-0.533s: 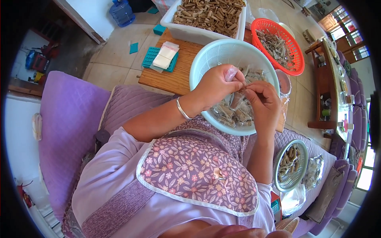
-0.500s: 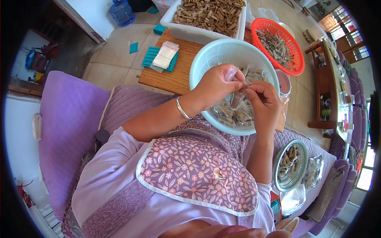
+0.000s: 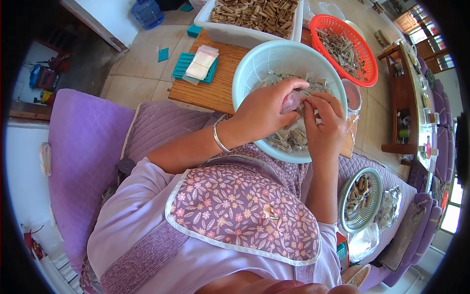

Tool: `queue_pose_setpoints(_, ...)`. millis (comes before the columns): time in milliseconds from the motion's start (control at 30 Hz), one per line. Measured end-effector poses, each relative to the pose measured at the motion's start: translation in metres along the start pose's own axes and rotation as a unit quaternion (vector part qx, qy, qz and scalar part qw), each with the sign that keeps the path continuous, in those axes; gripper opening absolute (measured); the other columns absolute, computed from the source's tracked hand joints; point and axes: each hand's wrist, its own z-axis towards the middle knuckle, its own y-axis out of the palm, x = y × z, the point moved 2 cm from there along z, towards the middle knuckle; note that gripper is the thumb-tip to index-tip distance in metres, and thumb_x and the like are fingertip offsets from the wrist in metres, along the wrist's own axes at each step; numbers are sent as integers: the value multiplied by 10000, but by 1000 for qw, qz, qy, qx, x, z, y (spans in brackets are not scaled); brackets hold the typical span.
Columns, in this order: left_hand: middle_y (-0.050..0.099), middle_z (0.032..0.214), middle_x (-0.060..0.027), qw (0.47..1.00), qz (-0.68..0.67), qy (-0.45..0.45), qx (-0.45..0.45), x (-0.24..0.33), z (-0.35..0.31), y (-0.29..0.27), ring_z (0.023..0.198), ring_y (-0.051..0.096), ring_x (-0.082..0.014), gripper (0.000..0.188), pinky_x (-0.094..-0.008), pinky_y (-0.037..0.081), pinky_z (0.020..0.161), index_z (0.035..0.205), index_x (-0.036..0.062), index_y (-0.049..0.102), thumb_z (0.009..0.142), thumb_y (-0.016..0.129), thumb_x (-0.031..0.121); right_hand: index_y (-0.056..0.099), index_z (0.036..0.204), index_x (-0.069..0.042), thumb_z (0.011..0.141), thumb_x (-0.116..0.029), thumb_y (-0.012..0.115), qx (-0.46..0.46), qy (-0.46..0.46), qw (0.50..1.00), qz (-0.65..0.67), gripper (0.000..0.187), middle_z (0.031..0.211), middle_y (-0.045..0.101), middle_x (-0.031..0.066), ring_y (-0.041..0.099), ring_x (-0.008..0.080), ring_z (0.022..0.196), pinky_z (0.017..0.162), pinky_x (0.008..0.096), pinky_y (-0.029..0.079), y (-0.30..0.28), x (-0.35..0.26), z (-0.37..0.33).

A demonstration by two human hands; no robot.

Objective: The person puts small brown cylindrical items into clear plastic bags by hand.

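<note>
My left hand (image 3: 270, 105), with a silver bangle at the wrist, is curled around a small clear plastic bag (image 3: 292, 102) above the pale blue basket (image 3: 243, 59). My right hand (image 3: 325, 113) pinches the same bag's edge between thumb and fingertips, close to my left fingers. Whether anything is inside the bag is hard to make out. Below both hands, the basket holds many clear packets (image 3: 293, 139) with brownish pieces inside. My hands hide part of that pile.
Behind the basket stands a white tub (image 3: 208, 28) of short brown pieces. A red basket (image 3: 370, 73) of packets is at the far right. Left, flat bags (image 3: 202, 63) lie on a teal rack (image 3: 182, 66) on a wooden table (image 3: 225, 88). A grey-green basket (image 3: 377, 196) sits right.
The clear bag has come from bunched in my left palm to between both hands. My left fingers have shifted and opened wider around it, while my right fingertips have moved to its edge.
</note>
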Motion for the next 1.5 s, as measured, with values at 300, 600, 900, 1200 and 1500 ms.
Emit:
queue_pose_setpoints(300,615,1198,-124,995,-64,-35,-70,-6,-9,8,1085,608,-216,639,-285,511,856,1360,71,423,792,707,-1,558,815,-17,761,70,634,100,21,992,-68,126,910,636,108,629,240,771,603,318,516,-19,20,9)
queue_pose_setpoints(600,626,1172,-135,920,-369,-128,-16,-20,-7,9,996,592,-115,611,-236,505,835,1359,42,403,827,701,-2,529,831,-24,854,98,499,91,167,892,410,127,944,584,100,551,129,732,647,233,487,-8,36,-44)
queue_pose_setpoints(900,656,1113,-86,936,-326,-131,-4,-19,-10,5,909,600,-87,391,-204,490,766,1213,32,541,856,696,61,585,938,-5,873,-18,671,14,239,867,437,109,954,609,38,538,70,771,682,199,450,13,20,-44)
queue_pose_setpoints(1200,651,943,-13,984,-171,-54,-21,-19,-10,-11,902,595,-91,112,-237,485,807,990,33,652,879,664,40,570,1000,-24,862,17,663,6,257,797,546,172,950,634,54,578,85,747,640,197,493,15,26,-49)
queue_pose_setpoints(1500,662,862,-38,986,-9,152,-67,-9,-14,-28,867,604,-209,212,-310,475,783,920,116,709,767,671,-26,608,994,-5,878,6,631,-18,282,693,663,118,946,630,82,601,107,761,639,209,500,17,28,-51)
